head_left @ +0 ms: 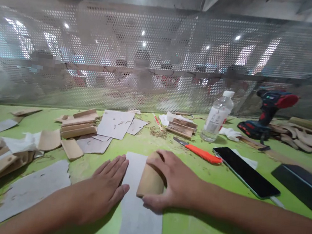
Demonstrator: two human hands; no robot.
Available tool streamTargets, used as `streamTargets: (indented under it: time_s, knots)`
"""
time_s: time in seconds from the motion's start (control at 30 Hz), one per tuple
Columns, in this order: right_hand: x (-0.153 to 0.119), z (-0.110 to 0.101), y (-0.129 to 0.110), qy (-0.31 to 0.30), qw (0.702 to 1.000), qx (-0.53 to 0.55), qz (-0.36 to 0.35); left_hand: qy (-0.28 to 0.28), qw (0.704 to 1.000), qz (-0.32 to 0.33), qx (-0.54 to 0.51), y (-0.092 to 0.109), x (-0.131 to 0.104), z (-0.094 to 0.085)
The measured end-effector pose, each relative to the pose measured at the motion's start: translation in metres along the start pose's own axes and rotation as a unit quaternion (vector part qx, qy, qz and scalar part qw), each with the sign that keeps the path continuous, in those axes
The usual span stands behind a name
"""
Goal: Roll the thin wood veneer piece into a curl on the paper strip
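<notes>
A curved piece of pale bamboo rests on a long grey-white sheet of paper, which looks like sandpaper. My right hand is closed over that piece, thumb at its near edge and fingers at its far side. Flat beside it, my left hand lies with fingers stretched out, its thumb and fingertips at the sheet's left edge. Just beyond my right hand is a utility knife with an orange handle, its blade out.
Bamboo pieces and torn sheets lie to the left. A water bottle, a phone, a black box and a cordless drill stand or lie to the right. A perforated metal screen closes the back.
</notes>
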State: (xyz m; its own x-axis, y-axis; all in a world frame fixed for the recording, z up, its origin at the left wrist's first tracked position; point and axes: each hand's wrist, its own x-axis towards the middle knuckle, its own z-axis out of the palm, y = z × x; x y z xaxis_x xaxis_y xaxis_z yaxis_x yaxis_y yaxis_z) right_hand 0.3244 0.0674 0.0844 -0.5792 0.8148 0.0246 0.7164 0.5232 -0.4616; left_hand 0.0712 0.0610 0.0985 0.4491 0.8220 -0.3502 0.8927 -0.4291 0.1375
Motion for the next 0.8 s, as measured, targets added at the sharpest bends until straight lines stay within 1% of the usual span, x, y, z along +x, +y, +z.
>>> streamTargets:
  time_s: [0.03, 0.1, 0.13, 0.17, 0.2, 0.27, 0.3, 0.33, 0.4, 0.43, 0.47, 0.57, 0.6, 0.63, 0.7, 0.73, 0.77, 0.8]
  knots:
    - [0.0, 0.001, 0.0, 0.004, 1.0, 0.005, 0.001, 0.0, 1.0, 0.003, 0.0, 0.0, 0.0, 0.0]
    - [-0.001, 0.002, 0.0, -0.06, 0.995, 0.032, -0.067, -0.009, 1.0, 0.009, 0.0, 0.001, -0.001, -0.002]
    - [-0.002, 0.003, 0.0, -0.087, 0.991, 0.043, -0.088, -0.014, 1.0, 0.01, 0.001, 0.001, -0.001, -0.002]
    - [-0.002, 0.002, 0.0, -0.096, 0.99, 0.049, -0.086, -0.019, 1.0, 0.008, 0.002, 0.001, -0.001, -0.003]
    - [-0.002, 0.002, 0.0, -0.091, 0.992, 0.05, -0.065, -0.022, 1.0, 0.003, 0.005, 0.001, -0.001, -0.003]
    - [-0.001, -0.001, -0.002, -0.055, 0.997, 0.046, 0.007, -0.022, 1.0, -0.003, 0.008, 0.0, 0.0, -0.004]
    - [-0.001, -0.002, -0.003, -0.043, 0.998, 0.042, 0.03, -0.021, 1.0, -0.002, 0.007, 0.0, 0.0, -0.004]
    - [-0.001, -0.003, -0.004, -0.058, 0.997, 0.052, 0.02, -0.022, 1.0, 0.002, 0.004, 0.0, -0.001, -0.004]
    - [-0.001, -0.004, -0.004, -0.117, 0.989, 0.075, -0.047, -0.027, 1.0, 0.009, -0.004, -0.001, -0.001, -0.004]
    - [-0.001, -0.005, -0.003, -0.135, 0.985, 0.081, -0.07, -0.028, 1.0, 0.01, -0.008, -0.001, -0.001, -0.004]
    - [0.0, -0.005, -0.001, -0.129, 0.986, 0.077, -0.072, -0.027, 1.0, 0.007, -0.01, -0.001, -0.002, -0.004]
    - [0.003, -0.006, 0.006, -0.051, 0.998, 0.04, 0.005, -0.022, 1.0, -0.004, -0.003, 0.001, -0.002, -0.006]
    - [0.003, -0.005, 0.007, -0.033, 0.999, 0.036, 0.019, -0.022, 1.0, -0.003, -0.001, 0.001, -0.003, -0.006]
    - [0.003, -0.005, 0.008, -0.045, 0.998, 0.046, 0.001, -0.026, 1.0, 0.002, -0.001, 0.001, -0.003, -0.007]
    - [0.002, -0.005, 0.01, -0.127, 0.984, 0.06, -0.105, -0.033, 0.999, 0.007, -0.004, 0.002, -0.003, -0.009]
    - [0.003, -0.006, 0.011, -0.147, 0.977, 0.06, -0.139, -0.036, 0.999, 0.007, -0.004, 0.002, -0.003, -0.009]
    - [0.004, -0.007, 0.012, -0.148, 0.977, 0.053, -0.143, -0.036, 0.999, 0.005, -0.004, 0.002, -0.002, -0.009]
    - [0.005, -0.008, 0.013, -0.133, 0.983, 0.042, -0.122, -0.033, 0.999, 0.002, -0.003, 0.002, -0.002, -0.009]
